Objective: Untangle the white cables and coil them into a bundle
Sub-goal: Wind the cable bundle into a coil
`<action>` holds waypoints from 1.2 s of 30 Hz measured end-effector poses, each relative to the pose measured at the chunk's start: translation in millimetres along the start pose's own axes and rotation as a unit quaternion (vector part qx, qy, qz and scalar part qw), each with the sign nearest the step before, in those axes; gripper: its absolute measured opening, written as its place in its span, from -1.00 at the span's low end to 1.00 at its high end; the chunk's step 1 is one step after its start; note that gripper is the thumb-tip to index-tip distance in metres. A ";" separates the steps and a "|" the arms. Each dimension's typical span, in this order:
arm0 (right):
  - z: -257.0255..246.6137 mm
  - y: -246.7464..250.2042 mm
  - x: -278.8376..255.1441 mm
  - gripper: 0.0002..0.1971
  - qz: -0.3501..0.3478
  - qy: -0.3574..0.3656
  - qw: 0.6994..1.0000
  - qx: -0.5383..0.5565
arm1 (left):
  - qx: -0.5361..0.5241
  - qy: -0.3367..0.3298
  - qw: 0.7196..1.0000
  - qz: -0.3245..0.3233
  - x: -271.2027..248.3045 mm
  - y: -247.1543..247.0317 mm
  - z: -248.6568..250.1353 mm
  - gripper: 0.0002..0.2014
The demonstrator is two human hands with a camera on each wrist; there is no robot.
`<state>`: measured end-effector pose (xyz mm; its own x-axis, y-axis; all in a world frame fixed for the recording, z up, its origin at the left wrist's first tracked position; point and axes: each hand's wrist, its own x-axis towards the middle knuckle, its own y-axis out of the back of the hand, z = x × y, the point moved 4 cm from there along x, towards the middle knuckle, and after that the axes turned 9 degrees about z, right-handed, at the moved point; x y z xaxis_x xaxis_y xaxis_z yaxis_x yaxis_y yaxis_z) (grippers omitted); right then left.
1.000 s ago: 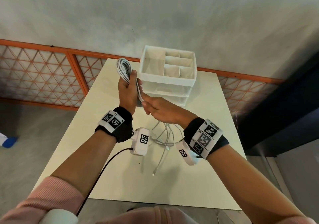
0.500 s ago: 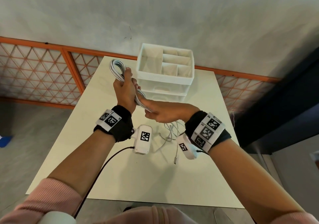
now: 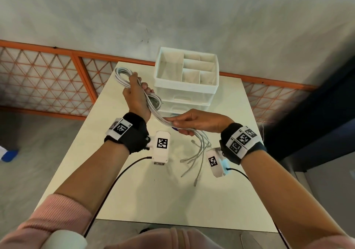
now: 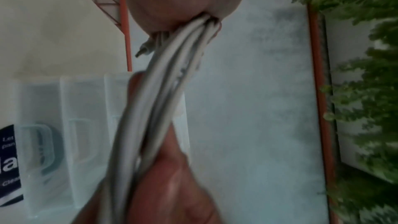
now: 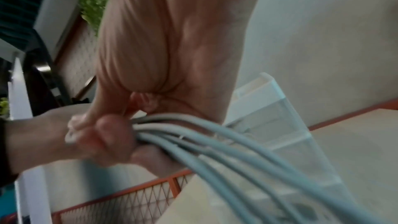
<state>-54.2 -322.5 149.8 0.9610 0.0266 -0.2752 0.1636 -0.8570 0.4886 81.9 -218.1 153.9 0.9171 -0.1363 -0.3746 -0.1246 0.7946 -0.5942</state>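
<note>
The white cables [image 3: 153, 104] hang in the air above the table [image 3: 119, 181], their looped part gripped in the left hand [image 3: 137, 97] and their straight run pinched in the right hand [image 3: 194, 121], loose ends trailing near-right, a white drawer organiser [image 3: 186, 79] standing just beyond.

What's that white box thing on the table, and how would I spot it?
Look to the far end of the pale table, by the grey wall. The organizer stands there: a white open top split into compartments above clear drawers. It is the only boxy thing; the cables hang in the hands.
</note>
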 end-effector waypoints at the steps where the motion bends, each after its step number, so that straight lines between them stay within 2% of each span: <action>1: -3.9 0.5 2.2 -0.66 -0.001 0.000 1.000 -0.004 | 0.033 -0.012 0.999 -0.022 -2.7 -2.4 -0.2 -0.70; 4: -15.5 11.4 9.0 -0.75 0.039 0.001 0.999 -0.025 | 0.162 -0.062 0.979 -0.108 -10.5 -9.4 -0.6 -0.72; 7: -23.8 29.3 9.9 -0.83 0.102 0.002 0.992 -0.070 | 0.249 -0.091 0.950 -0.163 -15.0 -12.9 -0.9 -0.73; 12: -41.4 42.3 8.1 -0.81 0.185 0.026 0.973 -0.134 | 0.296 -0.112 0.920 -0.230 -29.0 -20.7 -11.7 -0.71; 18: -50.0 43.8 -1.7 -0.56 0.280 0.061 0.951 -0.117 | 0.288 -0.112 0.912 -0.271 -35.8 -26.6 -12.9 -0.68; 23: -57.8 40.8 -5.4 -0.44 0.299 0.087 0.941 -0.135 | 0.329 -0.130 0.881 -0.312 -42.1 -28.5 -14.9 -0.67; 28: -64.3 37.7 -5.6 -0.30 0.295 0.100 0.926 -0.211 | 0.353 -0.078 0.859 -0.362 -49.7 -25.9 -24.4 -0.56; 32: -64.5 39.0 -7.1 -0.20 0.308 0.113 0.907 -0.265 | 0.378 -0.040 0.856 -0.351 -49.8 -20.8 -32.1 -0.54; 34: -62.7 40.5 -8.5 -0.16 0.321 0.111 0.899 -0.277 | 0.399 -0.027 0.845 -0.355 -50.4 -20.6 -33.0 -0.51; 36: -60.1 44.0 -10.8 -0.17 0.324 0.101 0.907 -0.248 | 0.424 -0.032 0.829 -0.362 -50.2 -22.4 -30.3 -0.50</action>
<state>-43.9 -329.6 224.1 0.9040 -0.2632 0.3369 -0.4191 -0.3903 0.8198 27.1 -247.0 164.5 0.6571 -0.7492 -0.0833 0.7538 0.6523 0.0787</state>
